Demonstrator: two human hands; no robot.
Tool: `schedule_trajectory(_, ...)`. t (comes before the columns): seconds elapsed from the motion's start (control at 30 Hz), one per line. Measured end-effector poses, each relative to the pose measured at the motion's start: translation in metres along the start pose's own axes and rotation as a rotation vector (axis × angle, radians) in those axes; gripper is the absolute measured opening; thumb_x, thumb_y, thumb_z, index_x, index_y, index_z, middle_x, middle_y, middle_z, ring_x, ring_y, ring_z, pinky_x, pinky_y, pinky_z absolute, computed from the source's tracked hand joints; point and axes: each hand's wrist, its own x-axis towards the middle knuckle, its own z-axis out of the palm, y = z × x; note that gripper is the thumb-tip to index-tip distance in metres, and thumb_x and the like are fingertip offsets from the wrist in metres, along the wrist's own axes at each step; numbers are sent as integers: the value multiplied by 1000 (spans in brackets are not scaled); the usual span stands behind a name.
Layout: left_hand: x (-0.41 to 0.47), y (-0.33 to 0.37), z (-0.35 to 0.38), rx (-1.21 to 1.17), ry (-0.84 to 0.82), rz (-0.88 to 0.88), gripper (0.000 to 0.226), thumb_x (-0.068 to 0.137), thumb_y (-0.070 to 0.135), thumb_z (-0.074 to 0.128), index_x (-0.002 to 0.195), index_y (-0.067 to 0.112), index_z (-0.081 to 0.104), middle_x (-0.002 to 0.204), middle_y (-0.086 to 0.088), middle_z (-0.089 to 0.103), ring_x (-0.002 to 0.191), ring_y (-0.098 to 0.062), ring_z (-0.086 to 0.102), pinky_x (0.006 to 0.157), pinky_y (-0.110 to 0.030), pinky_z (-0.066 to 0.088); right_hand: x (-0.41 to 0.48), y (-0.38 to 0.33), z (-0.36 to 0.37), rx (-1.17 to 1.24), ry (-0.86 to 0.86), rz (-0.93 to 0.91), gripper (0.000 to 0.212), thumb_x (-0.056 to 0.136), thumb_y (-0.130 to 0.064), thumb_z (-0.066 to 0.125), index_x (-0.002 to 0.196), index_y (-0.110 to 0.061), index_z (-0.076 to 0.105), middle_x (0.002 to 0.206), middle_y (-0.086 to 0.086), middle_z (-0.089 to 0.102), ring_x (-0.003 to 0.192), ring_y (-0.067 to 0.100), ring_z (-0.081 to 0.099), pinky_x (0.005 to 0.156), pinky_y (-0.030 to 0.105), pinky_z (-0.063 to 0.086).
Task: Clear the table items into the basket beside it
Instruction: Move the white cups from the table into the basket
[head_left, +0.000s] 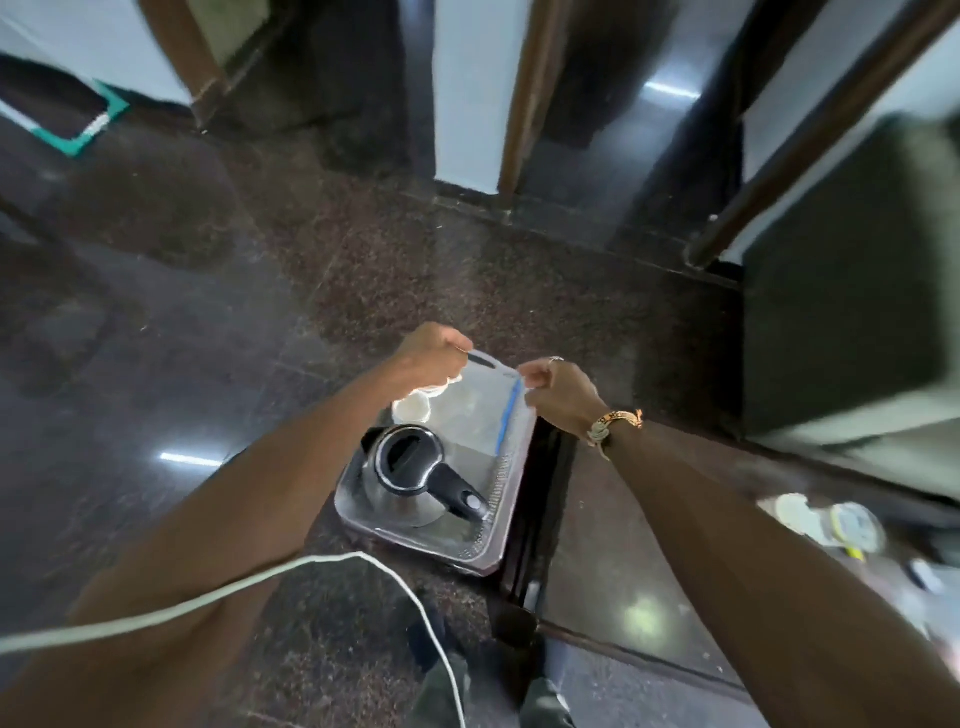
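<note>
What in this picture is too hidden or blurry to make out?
All in the head view:
- The small items at the right: smeared by motion blur, so they are unidentifiable.
- The white round things in the basket: partly behind the left hand and the clear bag.
- The bag's contents: glare, cannot tell.
- The white cable: both ends cut off by the frame edges.
</note>
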Motion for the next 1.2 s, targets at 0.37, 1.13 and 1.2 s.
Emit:
schedule_trajectory(0.37,-66,134,180,161,-253,258,19,89,11,65,107,14,71,84,-6,70,72,-15,63,70,-33,56,-137,108,-112,74,304,75,35,83,-15,62,114,-27,73,103,-7,72,97,14,68,73,12,46)
schedule_trajectory(1.13,-257,242,558,451,-631,508,22,89,8,66,111,7,67,94,-10,67,75,-16,61,71,-33,55,-451,440,-237,263,737,398,23,76,-27,76,98,-22,78,93,-1,76,84,17,68,74,26,55)
schedule_trajectory(1.2,-259,240,584,491,-695,510,23,90,7,64,113,5,66,93,-9,66,73,-14,60,64,-26,50,-458,462,-231,281,732,424,21,77,-25,76,97,-20,79,89,0,76,82,17,69,67,22,50)
